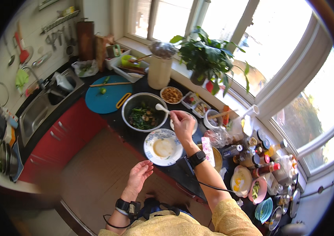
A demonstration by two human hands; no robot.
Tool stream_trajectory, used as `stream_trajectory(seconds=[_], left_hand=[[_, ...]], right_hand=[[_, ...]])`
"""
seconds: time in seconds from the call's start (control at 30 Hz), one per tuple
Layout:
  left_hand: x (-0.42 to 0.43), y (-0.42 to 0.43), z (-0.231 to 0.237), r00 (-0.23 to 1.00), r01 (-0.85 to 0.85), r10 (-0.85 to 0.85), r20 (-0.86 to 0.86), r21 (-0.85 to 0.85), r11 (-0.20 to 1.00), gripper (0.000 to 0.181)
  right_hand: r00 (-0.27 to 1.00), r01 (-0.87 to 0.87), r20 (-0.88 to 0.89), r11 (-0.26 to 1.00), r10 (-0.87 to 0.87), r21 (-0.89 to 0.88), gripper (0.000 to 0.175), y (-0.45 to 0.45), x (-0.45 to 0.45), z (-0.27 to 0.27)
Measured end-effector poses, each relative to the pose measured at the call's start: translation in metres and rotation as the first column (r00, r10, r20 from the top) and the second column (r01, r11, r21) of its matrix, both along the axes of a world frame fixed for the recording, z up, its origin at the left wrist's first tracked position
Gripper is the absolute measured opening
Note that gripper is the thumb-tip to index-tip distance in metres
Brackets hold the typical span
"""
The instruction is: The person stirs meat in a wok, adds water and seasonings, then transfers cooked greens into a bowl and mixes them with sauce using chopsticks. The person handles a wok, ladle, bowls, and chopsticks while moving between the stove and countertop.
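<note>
My right hand (pixel 183 123) grips a white spoon (pixel 161 108) by its handle, with the spoon's bowl over the right rim of a metal mixing bowl (pixel 125 116). Dark leafy greens (pixel 141 118) with sliced pieces lie in that bowl. In front of it stands a blue-patterned white plate (pixel 150 152) with a wet brownish residue in the middle. Partly behind my right hand sits another white dish (pixel 195 126). My left hand (pixel 139 175) is held in the air nearer my body, fingers loosely bent, holding nothing and not touching the plate.
A blue round cutting board (pixel 96 101) carries chopsticks, green vegetable pieces and a yellow-handled knife. Beyond the bowl are a bowl of brown food (pixel 171 95) and small containers (pixel 201 108). Jars and bottles (pixel 265 171) crowd the right counter, near a dish with egg yolks (pixel 241 180). A sink (pixel 36 116) is at left.
</note>
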State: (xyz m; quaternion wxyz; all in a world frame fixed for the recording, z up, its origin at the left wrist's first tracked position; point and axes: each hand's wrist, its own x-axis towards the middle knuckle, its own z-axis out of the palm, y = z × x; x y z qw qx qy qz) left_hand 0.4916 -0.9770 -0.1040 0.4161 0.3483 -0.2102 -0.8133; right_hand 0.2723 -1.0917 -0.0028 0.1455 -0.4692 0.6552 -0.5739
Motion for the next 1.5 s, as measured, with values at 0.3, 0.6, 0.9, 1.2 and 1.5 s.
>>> stream_trajectory(seconds=[0.3,0.6,0.9,1.2,1.5], left_hand=[[-0.106,0.008,0.022,0.914,0.396,-0.401,-0.055,-0.080,0.915,0.024],[-0.221,0.069,0.030,0.797,0.596,-0.603,-0.043,-0.107,0.796,0.024],[-0.246,0.116,0.031,0.850,0.527,-0.526,0.036,-0.103,0.844,0.025],[-0.244,0.122,0.031,0.895,0.443,-0.433,0.107,-0.099,0.891,0.025],[-0.250,0.106,0.022,0.849,0.528,-0.524,0.070,-0.067,0.847,0.025]], right_hand=[[0.947,0.320,-0.060,0.929,-0.314,0.186,0.017,0.230,-0.145,-0.011],[0.476,0.877,-0.029,0.472,-0.879,0.090,0.015,0.459,-0.326,-0.041],[0.546,0.788,0.098,0.550,-0.832,0.276,0.032,0.487,-0.457,-0.097],[0.724,0.688,-0.091,0.708,-0.684,0.158,0.024,0.456,-0.393,-0.079],[0.887,0.327,0.193,0.865,-0.420,0.381,0.018,0.402,-0.263,-0.109]])
